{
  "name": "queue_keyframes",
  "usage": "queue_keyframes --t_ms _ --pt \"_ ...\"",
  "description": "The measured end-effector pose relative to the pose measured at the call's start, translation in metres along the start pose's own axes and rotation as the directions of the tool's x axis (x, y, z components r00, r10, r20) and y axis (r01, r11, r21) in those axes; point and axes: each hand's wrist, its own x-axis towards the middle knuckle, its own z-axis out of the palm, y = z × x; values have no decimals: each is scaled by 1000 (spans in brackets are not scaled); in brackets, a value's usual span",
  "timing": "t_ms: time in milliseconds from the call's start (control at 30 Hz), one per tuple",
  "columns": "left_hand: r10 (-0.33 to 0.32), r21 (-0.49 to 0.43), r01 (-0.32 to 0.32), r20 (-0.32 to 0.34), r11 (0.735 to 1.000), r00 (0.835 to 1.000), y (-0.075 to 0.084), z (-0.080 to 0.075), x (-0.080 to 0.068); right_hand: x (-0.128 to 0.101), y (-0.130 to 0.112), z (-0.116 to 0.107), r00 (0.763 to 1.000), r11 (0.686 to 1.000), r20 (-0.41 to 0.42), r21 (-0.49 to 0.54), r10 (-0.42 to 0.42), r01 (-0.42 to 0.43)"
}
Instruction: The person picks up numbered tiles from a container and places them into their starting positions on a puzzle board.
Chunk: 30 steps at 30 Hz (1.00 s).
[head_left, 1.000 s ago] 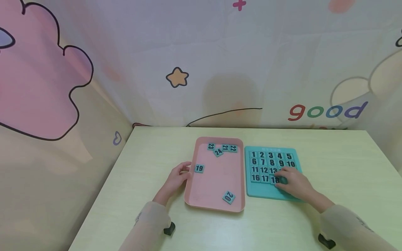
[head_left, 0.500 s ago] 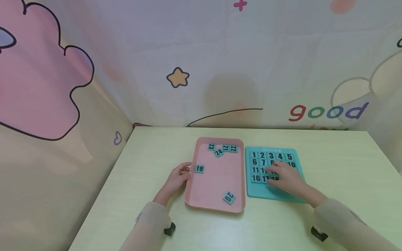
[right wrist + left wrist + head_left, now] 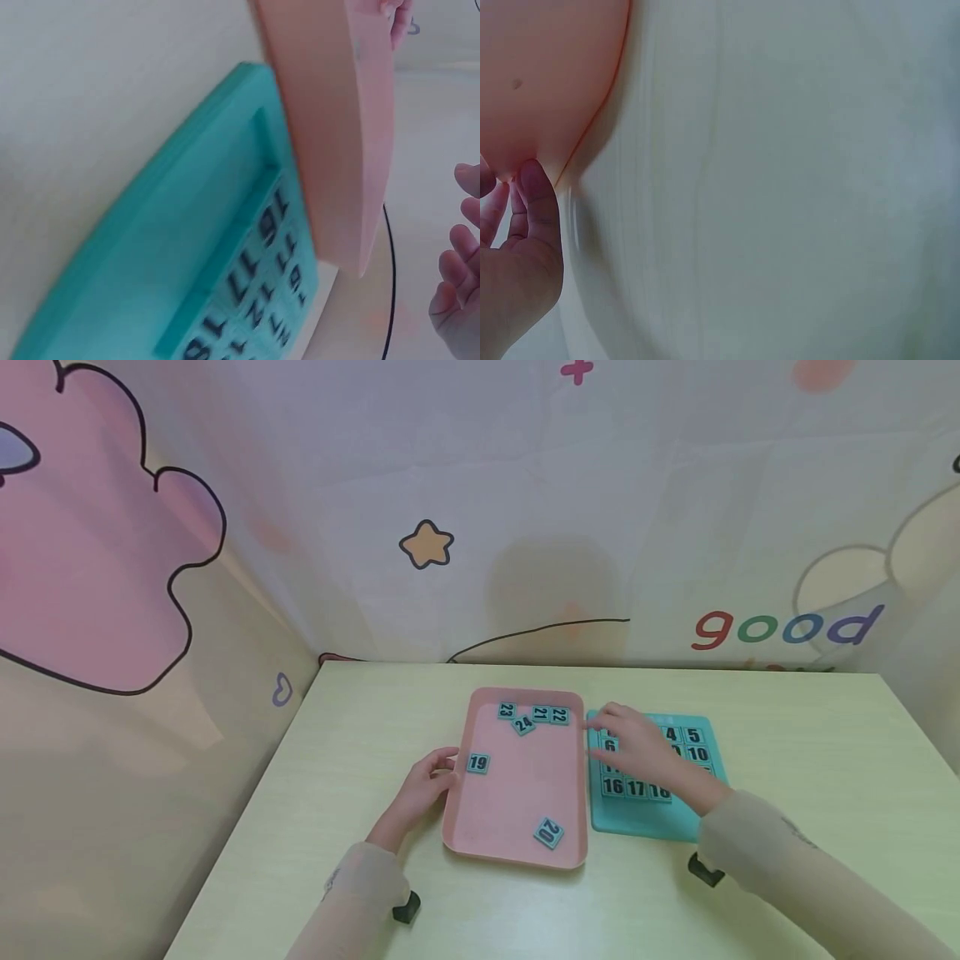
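My left hand point(image 3: 422, 789) is at the left rim of a pink tray point(image 3: 510, 793); in the left wrist view its thumb point(image 3: 538, 187) and fingers pinch the tray edge. Number tiles lie in the tray: 19 point(image 3: 477, 764), 20 point(image 3: 549, 833), and 23 point(image 3: 507, 710), 24 point(image 3: 523, 725), 21 point(image 3: 541, 714) and 22 point(image 3: 559, 716) near its far end. Over a teal number board point(image 3: 637, 820) hovers my right hand point(image 3: 637, 745), fingers spread and holding nothing, fingertips near the tray's right rim. It hides part of the board's rows; 16, 17 and 18 show in the lowest filled row.
Tray and board stand side by side on a pale wooden table point(image 3: 360, 718). A printed cloth point(image 3: 360, 593) hangs behind the table and along its left. Below each sleeve sits a black block, one by the left wrist point(image 3: 407, 907) and one by the right point(image 3: 705, 870).
My right hand has left the spot at tile 18 and moved left and away from me across the board toward the tray. Tile 18 stays in the board. The left hand has not moved.
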Motion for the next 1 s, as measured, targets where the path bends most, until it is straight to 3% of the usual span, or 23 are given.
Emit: queue_keyframes --t_ms 167,433,667,1000 --pt "-1 14 1 1 1000 1000 18 0 -15 22 -20 7 1000 998 6 57 -28 28" --pt "-22 18 22 9 1000 1000 20 -1 -17 56 -38 28 995 994 84 106 -48 39" --pt "-24 11 24 5 1000 1000 -6 -2 4 77 -52 42 971 990 232 110 60 -88" --pt "-14 41 15 -21 999 1000 -9 -1 6 87 -61 73 895 931 384 183 227 -315"
